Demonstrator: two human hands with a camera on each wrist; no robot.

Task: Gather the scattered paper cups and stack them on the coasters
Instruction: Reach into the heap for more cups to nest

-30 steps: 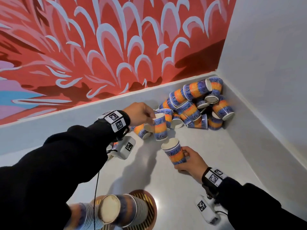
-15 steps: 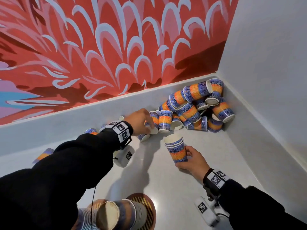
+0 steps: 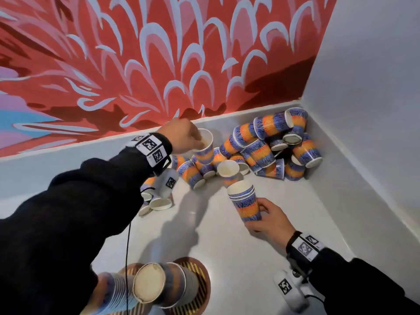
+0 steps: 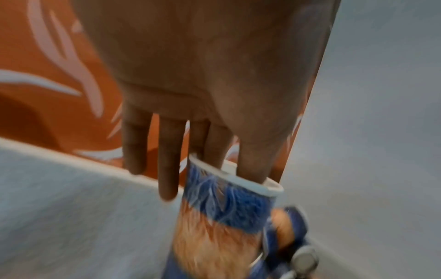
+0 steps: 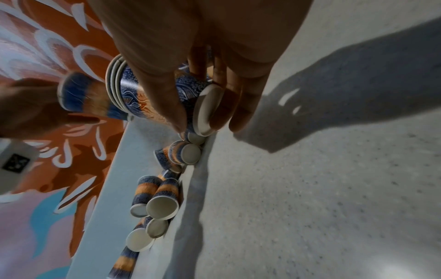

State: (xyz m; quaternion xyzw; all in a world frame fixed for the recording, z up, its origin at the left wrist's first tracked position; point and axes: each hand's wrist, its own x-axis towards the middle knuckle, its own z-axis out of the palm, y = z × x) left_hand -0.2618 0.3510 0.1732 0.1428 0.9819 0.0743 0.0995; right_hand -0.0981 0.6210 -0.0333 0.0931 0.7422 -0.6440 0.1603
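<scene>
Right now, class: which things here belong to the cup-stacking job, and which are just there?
Job:
- left hand holding a cup
- right hand holding a small stack
- cup pile
- coaster under tall stacks

Just there:
- mural
- wrist markers
- cable

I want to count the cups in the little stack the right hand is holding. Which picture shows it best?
The head view: the little stack stands upright in the right hand, with three rims showing. The right wrist view shows it close but half hidden by fingers. The left wrist view misses it.
</scene>
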